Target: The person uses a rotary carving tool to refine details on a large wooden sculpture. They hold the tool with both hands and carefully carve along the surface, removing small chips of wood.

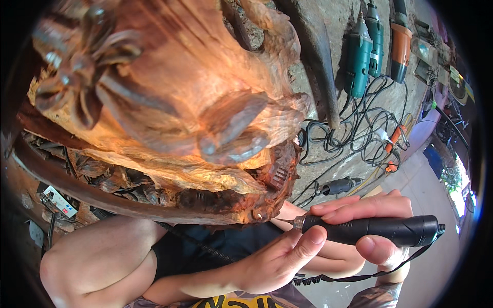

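A black rotary carving handpiece (387, 230) lies crosswise in front of me, its thin bit pointing left. My right hand (382, 208) holds its body, fingers over the top and thumb underneath. At the metal collet end, my left hand (280, 259) is closed on the handpiece, thumb against its front; its other fingers are partly hidden. A coiled black cord runs from the tool's rear end, down and left. Just beyond the bit is a large reddish-brown wood carving (174, 66) with carved petals and rounded forms, standing close over my lap.
Two green power tools (359, 59) and an orange-black one (400, 49) lie at the far right. Tangled black cables (359, 128) spread below them. A small dark tool (341, 185) sits near my right hand. At left are a white control box (60, 201) and my bare knee.
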`<state>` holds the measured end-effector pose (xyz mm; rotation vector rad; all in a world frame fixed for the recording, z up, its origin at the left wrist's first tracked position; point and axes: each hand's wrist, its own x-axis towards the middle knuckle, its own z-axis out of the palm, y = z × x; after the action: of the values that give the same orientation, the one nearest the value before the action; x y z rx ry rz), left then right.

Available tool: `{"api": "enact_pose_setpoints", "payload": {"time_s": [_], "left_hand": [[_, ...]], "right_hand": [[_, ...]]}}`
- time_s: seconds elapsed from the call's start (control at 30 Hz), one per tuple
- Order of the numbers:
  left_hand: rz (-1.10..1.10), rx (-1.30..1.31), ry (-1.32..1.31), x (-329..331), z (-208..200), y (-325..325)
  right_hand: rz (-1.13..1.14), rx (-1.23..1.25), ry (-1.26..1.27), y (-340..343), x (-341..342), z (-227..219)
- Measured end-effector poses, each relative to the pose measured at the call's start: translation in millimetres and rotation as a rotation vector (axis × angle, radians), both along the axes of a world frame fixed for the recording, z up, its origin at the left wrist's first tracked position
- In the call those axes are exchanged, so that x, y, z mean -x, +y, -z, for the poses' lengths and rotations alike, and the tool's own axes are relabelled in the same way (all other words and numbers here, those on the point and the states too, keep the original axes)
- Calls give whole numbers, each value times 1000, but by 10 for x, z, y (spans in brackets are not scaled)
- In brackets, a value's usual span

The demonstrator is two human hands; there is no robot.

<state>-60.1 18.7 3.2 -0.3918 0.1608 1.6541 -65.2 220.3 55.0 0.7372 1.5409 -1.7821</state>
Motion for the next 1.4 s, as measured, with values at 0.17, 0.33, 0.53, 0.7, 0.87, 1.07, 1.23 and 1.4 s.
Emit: {"api": "enact_pose_setpoints", "payload": {"time_s": [0.17, 0.33, 0.53, 0.7, 0.87, 1.07, 1.23, 1.4], "left_hand": [[-28, 36, 152, -73, 37, 57], [-48, 33, 137, -50, 43, 113], [-48, 13, 29, -23, 60, 106], [-44, 3, -49, 5, 84, 105], [-18, -15, -117, -2, 54, 107], [-45, 4, -87, 0, 75, 127], [-82, 30, -59, 10, 94, 163], [-91, 45, -71, 13, 115, 181]], "right_hand": [[-19, 52, -13, 60, 27, 82], [-36, 68, -19, 91, 24, 116], [-41, 62, -39, 97, 33, 137], [50, 38, -125, 37, 75, 116], [-16, 96, 34, 125, 9, 202], [-109, 90, -186, 150, 216, 190], [-163, 109, -245, 188, 325, 239], [-151, 125, -254, 195, 303, 304]]}}
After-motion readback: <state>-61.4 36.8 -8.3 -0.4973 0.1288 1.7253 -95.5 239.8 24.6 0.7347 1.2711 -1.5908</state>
